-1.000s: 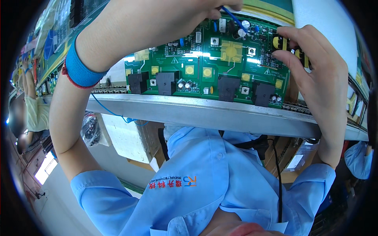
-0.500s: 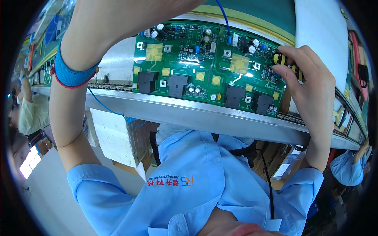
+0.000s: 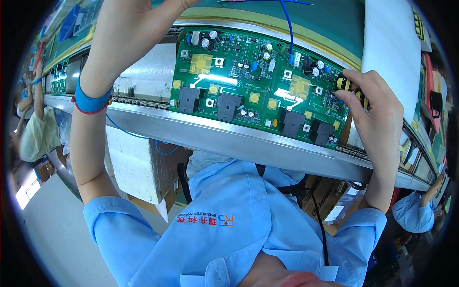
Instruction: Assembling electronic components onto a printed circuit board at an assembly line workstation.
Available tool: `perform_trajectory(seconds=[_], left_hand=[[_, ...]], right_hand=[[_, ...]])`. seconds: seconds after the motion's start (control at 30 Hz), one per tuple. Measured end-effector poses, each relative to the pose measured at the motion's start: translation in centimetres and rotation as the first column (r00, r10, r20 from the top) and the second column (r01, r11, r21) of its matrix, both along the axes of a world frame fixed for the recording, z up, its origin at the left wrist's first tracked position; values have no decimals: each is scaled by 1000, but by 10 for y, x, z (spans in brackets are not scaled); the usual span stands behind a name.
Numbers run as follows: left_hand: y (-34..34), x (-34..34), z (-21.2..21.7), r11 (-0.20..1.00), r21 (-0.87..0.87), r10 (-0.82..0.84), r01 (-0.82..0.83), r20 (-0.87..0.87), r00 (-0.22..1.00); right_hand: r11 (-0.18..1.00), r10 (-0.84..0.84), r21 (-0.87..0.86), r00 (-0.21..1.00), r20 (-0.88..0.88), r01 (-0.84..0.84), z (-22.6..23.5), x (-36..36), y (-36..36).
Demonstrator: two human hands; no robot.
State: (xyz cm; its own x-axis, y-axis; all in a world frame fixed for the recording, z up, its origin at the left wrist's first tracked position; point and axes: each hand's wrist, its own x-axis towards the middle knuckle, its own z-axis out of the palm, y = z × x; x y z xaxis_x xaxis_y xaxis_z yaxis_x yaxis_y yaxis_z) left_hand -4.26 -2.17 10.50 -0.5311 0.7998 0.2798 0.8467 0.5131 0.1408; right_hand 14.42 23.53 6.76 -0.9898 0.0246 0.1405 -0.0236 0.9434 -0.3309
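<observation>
A green circuit board (image 3: pixel 258 98), made of two like halves side by side, lies across the metal rails in front of me. My right hand (image 3: pixel 375 103) is at its right end, thumb and forefinger closed about a small yellow-and-black component (image 3: pixel 342 84). Over the rail, left of the board, is my left hand (image 3: pixel 136 31), its thumb stretched to the right; the other fingers are cut off by the upper edge. A blue wire (image 3: pixel 288 24) rises from the board's right half. Black block parts (image 3: pixel 229 106) and yellow tape squares (image 3: pixel 201 64) sit on the board.
A metal rail with a chain (image 3: pixel 138 101) runs along the near side. Beyond the board are a green mat (image 3: pixel 325 24) and more blue wire (image 3: pixel 258 1). White foam (image 3: pixel 389 52) stands at right. A blue wrist strap (image 3: pixel 92 101) with a cord circles my left wrist. People work at both sides.
My left hand has moved left and down, away from above the board, uncovering its upper left corner. The view has shifted slightly. My right hand stays at the same component.
</observation>
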Motion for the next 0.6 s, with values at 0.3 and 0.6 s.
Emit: perform_trajectory(seconds=[0.3, 0.6], left_hand=[[-25, -49, -64, 501, 650, -600, 571, -214, 771], [-27, -20, -36, 912, -11, -388, 409, -338, 857]], right_hand=[[998, 11, -70, 997, 70, -6, 6, -2, 1], [990, 26, -139, 999, 30, -21, 4, 4, 10]])
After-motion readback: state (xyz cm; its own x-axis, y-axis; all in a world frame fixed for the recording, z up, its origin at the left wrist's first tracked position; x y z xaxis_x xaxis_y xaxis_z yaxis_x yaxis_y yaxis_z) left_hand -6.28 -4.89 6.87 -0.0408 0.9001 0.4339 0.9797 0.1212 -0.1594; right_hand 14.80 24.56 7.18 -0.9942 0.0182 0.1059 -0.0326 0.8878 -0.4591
